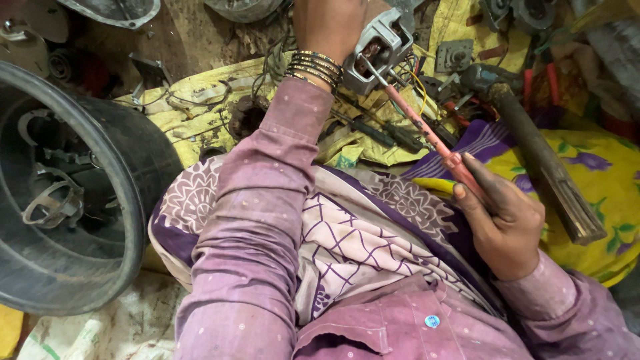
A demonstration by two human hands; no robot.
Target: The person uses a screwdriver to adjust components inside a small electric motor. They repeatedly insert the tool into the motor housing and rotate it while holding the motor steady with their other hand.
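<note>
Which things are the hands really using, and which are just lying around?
In use:
- left hand holding the small grey motor
- right hand holding the pink-handled screwdriver, its tip at the motor

Lying about:
- hammer with a wooden handle
- dark screwdrivers on the yellow cloth
- big black tub of metal parts

A small electric motor with a pale grey metal housing stands up off the yellow cloth near its far edge, held from above, its open side showing dark copper-coloured windings, with thin wires trailing from its right side. A screwdriver with a long pink-red handle and a short steel shaft slants from lower right to upper left above the cloth; its tip touches the motor's lower front corner, and its handle end is wrapped in a grip
</note>
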